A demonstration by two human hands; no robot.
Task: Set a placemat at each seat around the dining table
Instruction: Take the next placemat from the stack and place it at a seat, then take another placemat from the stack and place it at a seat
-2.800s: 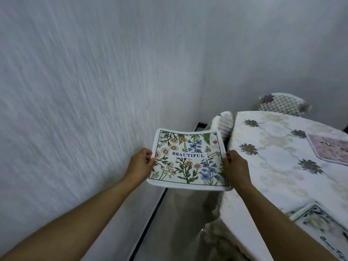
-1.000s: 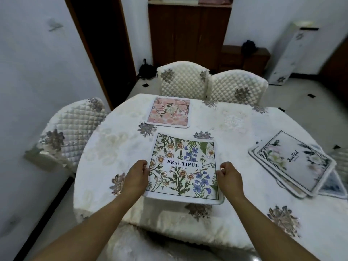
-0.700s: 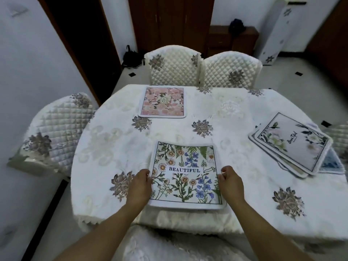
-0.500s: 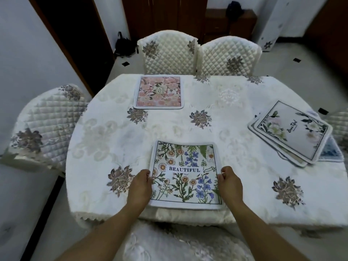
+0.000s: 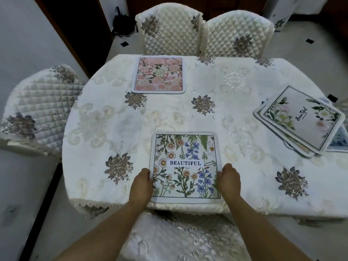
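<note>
Change since earlier: your wildflower placemat (image 5: pixel 185 166), carried in the air beside the wall a few seconds back, now lies flat at the near edge of the dining table (image 5: pixel 105 129).
Head view, left hand (image 5: pixel 141 183): your fingers curl at the mat's left edge, touching it; whether they still pinch it, you cannot tell.
Head view, right hand (image 5: pixel 228 180): same at the right edge, fingers curled against the border.
Around: pink placemat (image 5: pixel 159 74) sits at the far side before two quilted chairs (image 5: pixel 170 29); a third chair (image 5: pixel 37 113) stands left, another below your arms.
Stack: remaining mats (image 5: pixel 299 119) lie piled at the right, overlapping; count unclear.
Count: two mats laid.
</note>
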